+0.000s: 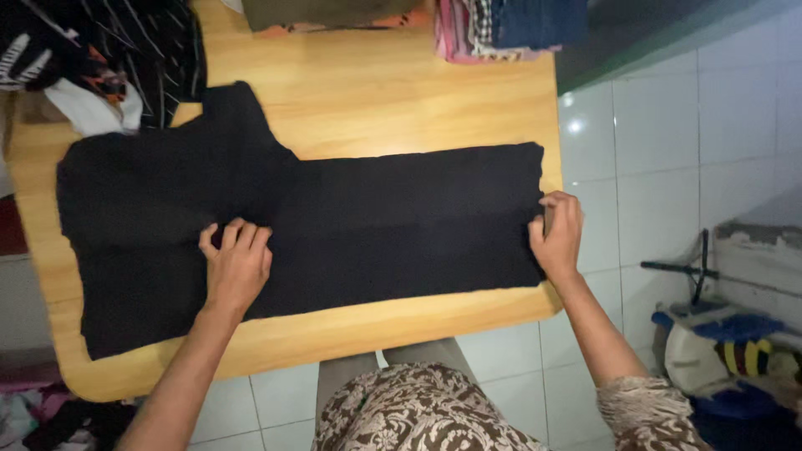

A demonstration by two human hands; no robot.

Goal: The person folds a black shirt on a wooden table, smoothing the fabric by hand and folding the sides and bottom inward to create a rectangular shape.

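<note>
Far left, a heap of dark patterned clothes (100, 50) sits on the corner of the wooden table (401, 92). The black garment (376, 217) lies spread flat across the tabletop, a sleeve poking up towards the far edge. Your left hand (236, 266) is pressed flat on it near the middle, fingers together and straight, gripping nothing. Moving right, the cloth runs smooth to its end, and there your right hand (558, 234) has the edge, fingers curled and pinched on the fabric right at the table's right side. Beyond, a folded stack of clothes (510, 25) at the far corner, white floor tiles (652, 167) on the right.
</note>
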